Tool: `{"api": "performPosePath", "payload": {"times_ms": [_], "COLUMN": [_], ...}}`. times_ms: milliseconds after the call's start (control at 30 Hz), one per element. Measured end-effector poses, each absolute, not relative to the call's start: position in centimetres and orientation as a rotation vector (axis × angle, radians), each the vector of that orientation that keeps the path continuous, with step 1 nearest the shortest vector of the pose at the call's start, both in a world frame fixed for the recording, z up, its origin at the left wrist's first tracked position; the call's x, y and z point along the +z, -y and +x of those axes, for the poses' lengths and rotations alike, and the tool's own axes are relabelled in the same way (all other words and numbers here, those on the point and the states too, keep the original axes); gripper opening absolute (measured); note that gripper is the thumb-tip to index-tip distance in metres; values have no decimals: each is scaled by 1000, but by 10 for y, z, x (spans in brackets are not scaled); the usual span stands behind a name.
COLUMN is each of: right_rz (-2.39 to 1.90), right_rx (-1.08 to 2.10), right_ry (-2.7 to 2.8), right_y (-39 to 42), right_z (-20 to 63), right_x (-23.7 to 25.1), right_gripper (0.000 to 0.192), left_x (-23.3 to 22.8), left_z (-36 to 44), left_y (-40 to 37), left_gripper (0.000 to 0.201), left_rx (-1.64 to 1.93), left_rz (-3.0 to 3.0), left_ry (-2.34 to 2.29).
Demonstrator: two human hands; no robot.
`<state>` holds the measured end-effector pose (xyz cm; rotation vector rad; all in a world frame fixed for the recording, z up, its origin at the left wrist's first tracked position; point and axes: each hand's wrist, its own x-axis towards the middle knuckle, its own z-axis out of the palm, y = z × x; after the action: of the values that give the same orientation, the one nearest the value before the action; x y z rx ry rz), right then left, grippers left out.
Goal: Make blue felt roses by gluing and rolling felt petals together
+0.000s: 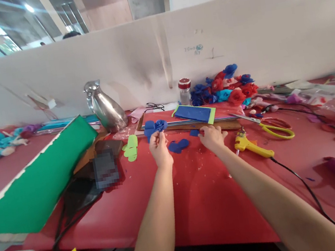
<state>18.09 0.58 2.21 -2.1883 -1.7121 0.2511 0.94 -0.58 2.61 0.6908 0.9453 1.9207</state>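
Observation:
My left hand point(160, 150) pinches a blue paper flower point(159, 126) by its base, with blue petals showing at its top and left. On the red tabletop just right of it lie blue paper petals point(179, 145). My right hand point(213, 137) is lowered to the table, palm down, fingers bent but apart. Beside its fingertips is a small blue paper piece point(194, 132); whether they touch it I cannot tell. Light-green paper cutouts point(131, 148) lie left of my left hand. A yellow glue gun point(251, 146) rests to the right of my right hand.
Behind my hands, a blue sheet with green edges point(194, 113) tops a paper stack. Yellow-handled scissors point(274, 130) lie at right. A steel jug point(105, 107), a lidded jar point(185, 91) and finished flowers point(225, 86) stand behind. The glue gun's cord point(303, 182) crosses the right side.

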Motion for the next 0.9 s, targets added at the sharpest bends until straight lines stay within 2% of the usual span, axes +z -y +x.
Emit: {"api": "performPosePath", "payload": {"times_ms": [100,300,467,600,667,800,900], "right_rz": [-2169,-2099,-1941,-1817,-1677,-1167,-1042], "right_rx": [220,269,399,548,712,1239,1376], "right_ry": [1777,1761,1647,1484,1404,1055,880], "right_y": [-4,-4,-8,-1,10,35,47], "right_z": [181,179,178,182,186,191,189], "right_x": [22,18,19,22,23,22,21], "right_gripper": [24,26,15,19,26,38,41], "left_x": [29,30,29,29,29,27,26], "left_z": [12,21,29,36,40,49,53], "left_y": [9,14,18,22,25,30,33], "left_gripper": [31,32,28,27,27,25,25], "left_rx": [1862,1712,1644,1605,1592,1576,1534], "left_rz": [668,645,718,801,835,890,919], "left_ry": [-886,-871,-869,-893,-898,-912,-937]}}
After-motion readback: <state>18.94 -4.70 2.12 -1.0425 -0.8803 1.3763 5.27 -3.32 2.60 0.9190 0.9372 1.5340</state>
